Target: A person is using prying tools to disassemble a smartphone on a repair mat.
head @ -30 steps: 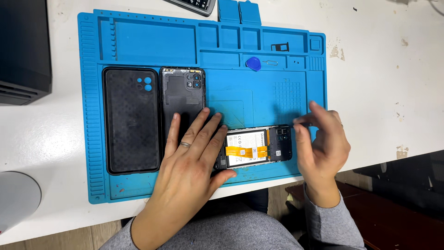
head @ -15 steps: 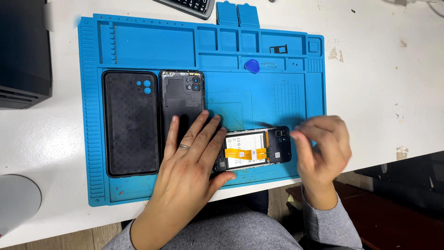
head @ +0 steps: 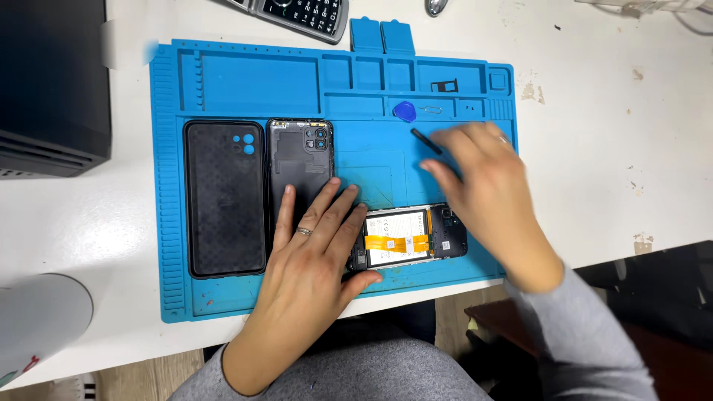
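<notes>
The left hand (head: 316, 245) lies flat, fingers spread apart, on the left end of the open phone (head: 408, 239) at the lower middle of the frame. The right hand (head: 486, 189) is blurred above the phone; its fingers are together on a thin black strip (head: 425, 141), which sticks out to the upper left.

I think the orange flex (head: 397, 243) is at risk: if the phone slips under the palm, it can tear. The small strip can also drop and get lost.

The blue mat (head: 223, 74) has trays along the top. One holds a blue pick (head: 405, 111), one a pin (head: 430, 110), one a small black tray (head: 444, 86); the others look empty.
</notes>
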